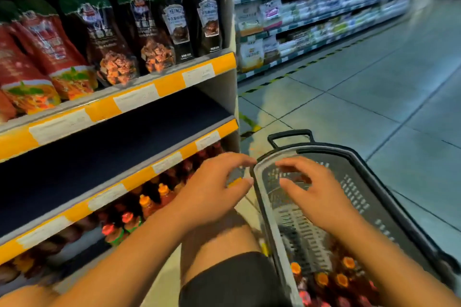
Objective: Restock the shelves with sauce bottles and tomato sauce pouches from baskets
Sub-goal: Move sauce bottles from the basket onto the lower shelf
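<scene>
Progress: middle shelf (119, 157) lying bare | sauce bottles (331, 281) waiting in basket (409, 222), others stocking lower shelf | left hand (214, 189), right hand (321, 197) hovering spread, holding nothing | restocking judged largely outstanding

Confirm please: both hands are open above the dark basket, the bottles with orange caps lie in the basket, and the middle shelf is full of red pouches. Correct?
Not quite. The head view shows the middle shelf bare; the red pouches stand on the shelf above. The rest holds: left hand and right hand open above the basket, with the orange-capped bottles inside.
</scene>
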`<state>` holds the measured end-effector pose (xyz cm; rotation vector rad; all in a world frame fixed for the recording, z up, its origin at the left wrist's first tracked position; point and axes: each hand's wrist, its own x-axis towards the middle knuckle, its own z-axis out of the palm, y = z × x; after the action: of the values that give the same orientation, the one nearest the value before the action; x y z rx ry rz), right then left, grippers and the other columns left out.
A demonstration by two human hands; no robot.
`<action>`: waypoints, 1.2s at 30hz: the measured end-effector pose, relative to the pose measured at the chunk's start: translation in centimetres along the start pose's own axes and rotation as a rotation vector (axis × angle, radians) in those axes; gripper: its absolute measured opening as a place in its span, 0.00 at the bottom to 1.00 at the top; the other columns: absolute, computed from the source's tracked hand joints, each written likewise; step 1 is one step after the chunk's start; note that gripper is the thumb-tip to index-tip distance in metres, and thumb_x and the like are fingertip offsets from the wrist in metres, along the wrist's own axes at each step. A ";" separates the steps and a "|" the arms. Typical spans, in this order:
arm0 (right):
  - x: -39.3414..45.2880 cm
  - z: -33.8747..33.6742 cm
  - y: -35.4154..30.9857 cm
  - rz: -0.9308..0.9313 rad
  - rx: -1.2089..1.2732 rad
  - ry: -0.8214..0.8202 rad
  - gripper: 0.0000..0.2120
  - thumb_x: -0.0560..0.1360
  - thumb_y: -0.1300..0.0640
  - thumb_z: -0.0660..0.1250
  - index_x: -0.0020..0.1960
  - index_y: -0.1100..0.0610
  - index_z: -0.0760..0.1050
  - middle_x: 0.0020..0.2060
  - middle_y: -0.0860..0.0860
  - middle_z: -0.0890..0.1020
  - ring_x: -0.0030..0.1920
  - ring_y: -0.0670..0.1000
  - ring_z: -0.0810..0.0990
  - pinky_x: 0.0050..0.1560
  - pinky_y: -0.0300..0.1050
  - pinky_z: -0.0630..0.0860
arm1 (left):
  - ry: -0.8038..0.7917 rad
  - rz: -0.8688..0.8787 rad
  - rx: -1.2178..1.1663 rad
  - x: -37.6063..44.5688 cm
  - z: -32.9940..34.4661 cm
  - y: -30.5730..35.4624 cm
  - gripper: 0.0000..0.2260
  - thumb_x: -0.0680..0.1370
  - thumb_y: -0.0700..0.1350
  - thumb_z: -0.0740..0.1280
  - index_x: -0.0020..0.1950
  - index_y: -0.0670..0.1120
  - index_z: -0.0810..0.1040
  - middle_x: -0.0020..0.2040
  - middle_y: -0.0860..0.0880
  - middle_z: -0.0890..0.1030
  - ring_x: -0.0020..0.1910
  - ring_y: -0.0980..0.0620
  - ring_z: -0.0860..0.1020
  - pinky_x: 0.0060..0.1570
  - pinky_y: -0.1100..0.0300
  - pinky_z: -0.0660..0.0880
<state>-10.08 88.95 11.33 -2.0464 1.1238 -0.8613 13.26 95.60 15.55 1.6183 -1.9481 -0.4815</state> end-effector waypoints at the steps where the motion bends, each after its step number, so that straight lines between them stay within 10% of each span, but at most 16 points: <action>1: -0.7 -1.2 2.2 0.044 -0.032 0.023 0.14 0.78 0.58 0.73 0.61 0.46 0.81 0.57 0.36 0.81 0.59 0.38 0.79 0.59 0.31 0.73 | -0.032 0.032 -0.001 1.2 1.5 0.8 0.16 0.82 0.51 0.68 0.70 0.57 0.78 0.65 0.62 0.78 0.65 0.64 0.74 0.64 0.66 0.70; 16: -6.2 -7.3 23.0 0.634 -0.347 -0.161 0.20 0.76 0.56 0.72 0.68 0.53 0.77 0.61 0.51 0.83 0.58 0.52 0.81 0.59 0.46 0.77 | -0.489 -0.018 -0.004 14.8 23.8 6.0 0.12 0.78 0.45 0.71 0.61 0.48 0.81 0.55 0.49 0.83 0.56 0.48 0.81 0.58 0.52 0.78; 25: -2.9 -2.3 29.2 0.722 -0.454 -0.387 0.23 0.78 0.57 0.67 0.72 0.52 0.72 0.66 0.57 0.78 0.62 0.58 0.79 0.60 0.47 0.77 | -0.750 -0.192 0.152 12.3 30.9 -2.0 0.05 0.76 0.43 0.71 0.51 0.49 0.79 0.49 0.47 0.82 0.53 0.43 0.81 0.47 0.57 0.74; 29: -2.6 -0.2 32.3 0.765 -0.456 -0.456 0.18 0.77 0.61 0.64 0.66 0.50 0.75 0.51 0.55 0.82 0.43 0.54 0.80 0.41 0.42 0.75 | -0.972 -0.205 0.331 10.4 32.1 -3.5 0.07 0.76 0.43 0.70 0.52 0.53 0.78 0.53 0.46 0.80 0.57 0.44 0.81 0.53 0.54 0.79; 32: -3.2 0.8 33.0 0.770 -0.511 -0.436 0.06 0.78 0.61 0.62 0.50 0.53 0.76 0.47 0.54 0.81 0.46 0.57 0.82 0.45 0.45 0.76 | -1.159 -0.170 0.479 9.1 33.5 -3.9 0.10 0.73 0.38 0.70 0.55 0.43 0.81 0.46 0.44 0.80 0.48 0.43 0.80 0.44 0.54 0.79; 36: -4.5 1.9 33.9 0.759 -0.595 -0.394 0.08 0.81 0.59 0.62 0.57 0.55 0.77 0.53 0.55 0.82 0.52 0.59 0.81 0.49 0.47 0.76 | -1.313 -0.152 0.539 7.5 35.9 -4.9 0.09 0.72 0.40 0.74 0.52 0.42 0.82 0.45 0.43 0.82 0.44 0.45 0.81 0.44 0.53 0.80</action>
<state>-25.97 78.79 -17.27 -1.8273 1.8620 0.2720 -6.11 84.57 -14.02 1.9968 -3.0714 -1.4490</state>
